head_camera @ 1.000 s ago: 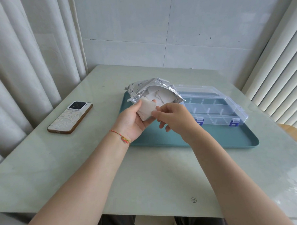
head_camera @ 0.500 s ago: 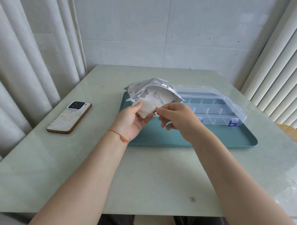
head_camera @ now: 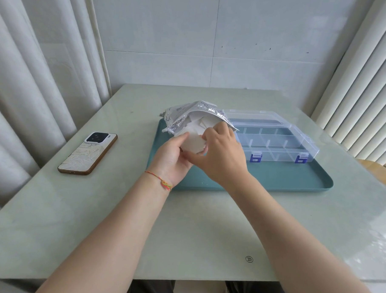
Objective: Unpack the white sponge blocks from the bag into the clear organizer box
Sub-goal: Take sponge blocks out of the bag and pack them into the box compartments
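Gripping a white sponge block (head_camera: 193,144), left hand (head_camera: 171,160) and right hand (head_camera: 221,156) curl round it.

tray (head_camera: 277,178) teal | bag (head_camera: 186,112) silver foil | blocks (head_camera: 193,143) white | box (head_camera: 275,138) clear (blue latches) | phone (head_camera: 87,153) white, marbled | surface (head_camera: 191,224) pale green

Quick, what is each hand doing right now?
Left hand: grips white sponge blocks.
Right hand: fingers curled at the bag mouth, grip cannot be told.

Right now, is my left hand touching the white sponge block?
Touching. The head view shows the left hand gripping the white sponge block, thumb and fingers curled round its edges with no gap.
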Available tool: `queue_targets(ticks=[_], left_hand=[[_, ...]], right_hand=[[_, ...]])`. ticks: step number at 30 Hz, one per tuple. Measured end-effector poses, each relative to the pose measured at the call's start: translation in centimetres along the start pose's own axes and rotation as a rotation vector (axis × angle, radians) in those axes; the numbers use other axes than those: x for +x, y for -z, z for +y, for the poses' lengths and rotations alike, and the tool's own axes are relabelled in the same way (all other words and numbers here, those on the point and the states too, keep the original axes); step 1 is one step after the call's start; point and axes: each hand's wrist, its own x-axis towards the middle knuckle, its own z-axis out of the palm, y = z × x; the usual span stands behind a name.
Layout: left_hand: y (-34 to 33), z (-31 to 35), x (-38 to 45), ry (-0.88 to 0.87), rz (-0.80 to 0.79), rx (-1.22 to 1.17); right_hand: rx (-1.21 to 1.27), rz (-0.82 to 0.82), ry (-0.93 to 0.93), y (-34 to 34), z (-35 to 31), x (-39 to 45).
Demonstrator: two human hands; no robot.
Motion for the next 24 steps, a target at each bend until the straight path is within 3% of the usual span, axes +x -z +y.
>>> queue_targets(ticks=[11,16,19,24], left_hand=[[0.2,0.1,0.1,-0.019,0.017,-0.021],[0.2,0.1,0.0,-0.013,0.011,0.083],[0.1,0.1,-0.2,-0.011,-0.01,0.11],[0.0,-0.1,-0.2,0.006,-0.048,0.239]], right_hand=[[0.057,0.088,0.063,-0.2,0.0,-0.1],[0.392,0.105,-0.086,0.2,0.6,0.6],[0.397,-0.014,-0.114,0.2,1.1,0.7],[0.419,-0.239,-0.007,0.2,-0.3,-0.1]])
